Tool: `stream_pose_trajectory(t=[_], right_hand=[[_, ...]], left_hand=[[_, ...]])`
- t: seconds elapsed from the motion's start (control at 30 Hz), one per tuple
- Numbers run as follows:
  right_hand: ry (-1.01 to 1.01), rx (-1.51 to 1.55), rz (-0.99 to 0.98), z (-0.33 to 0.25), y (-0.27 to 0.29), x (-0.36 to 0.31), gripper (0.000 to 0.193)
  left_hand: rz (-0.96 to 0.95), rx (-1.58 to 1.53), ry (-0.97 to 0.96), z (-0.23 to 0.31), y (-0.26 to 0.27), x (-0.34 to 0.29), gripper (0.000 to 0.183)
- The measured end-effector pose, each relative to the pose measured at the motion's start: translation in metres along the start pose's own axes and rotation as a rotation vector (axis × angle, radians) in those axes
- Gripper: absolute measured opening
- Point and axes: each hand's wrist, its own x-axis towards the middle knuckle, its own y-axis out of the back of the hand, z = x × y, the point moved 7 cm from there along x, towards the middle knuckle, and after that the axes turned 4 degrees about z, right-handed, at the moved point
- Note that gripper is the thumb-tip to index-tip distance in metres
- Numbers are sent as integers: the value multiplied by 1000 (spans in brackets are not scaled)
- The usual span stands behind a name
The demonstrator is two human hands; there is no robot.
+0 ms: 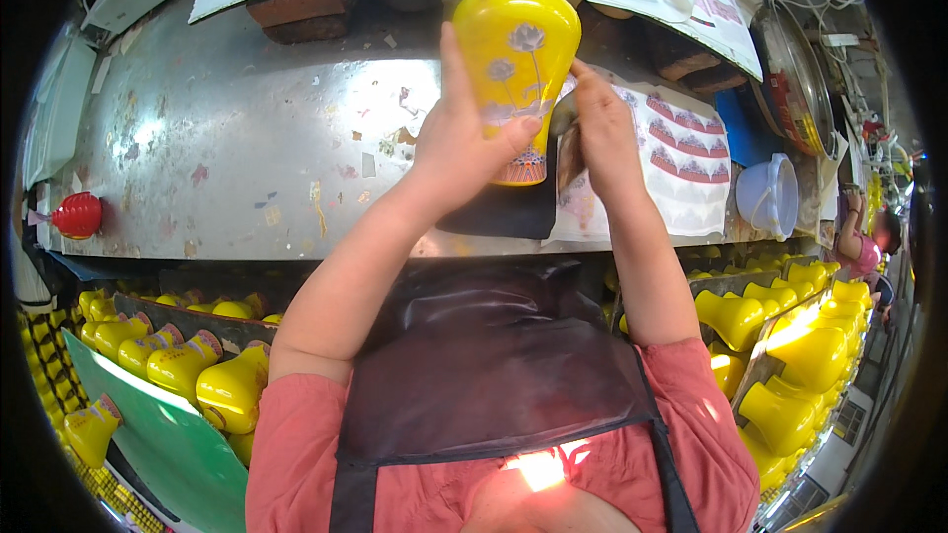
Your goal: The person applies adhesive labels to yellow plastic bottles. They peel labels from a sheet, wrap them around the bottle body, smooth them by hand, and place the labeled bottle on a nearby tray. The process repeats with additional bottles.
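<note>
- Nearest the viewer: a dark apron over a red shirt, forearms rising from the lower edge.
- Lower left: a rack of yellow vases lying on their sides behind a green board; lower right: more yellow vases, stacked likewise.
- Left hand: grip closed around the lower body of the yellow vase, thumb across its front.
- The yellow vase is held up above the metal surface, neck pointing away, flower decoration facing the camera.
- Right hand: fingers curled at the vase's right flank, pressing a small dark tool; its exact hold cannot be made out.
- Beneath the hands: a dark pad; to the right, a sheet of red-patterned decals.
- Farther: a white bowl, bricks, papers.
</note>
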Motion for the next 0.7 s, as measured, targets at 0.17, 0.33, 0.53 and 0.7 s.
stream_pose_trajectory(t=[0.17,0.33,0.53,0.7], right_hand=[[-61,379,83,-26,23,-9,33],[310,-83,153,-55,7,-20,26],[796,-406,333,-85,14,-26,21],[1165,-614,-116,-98,-33,-74,36]], left_hand=[[-63,-551,142,5,5,1,100],[-59,-478,23,24,12,-2,78],[-25,-442,25,24,19,-4,74],[-37,-430,9,27,19,-5,75]])
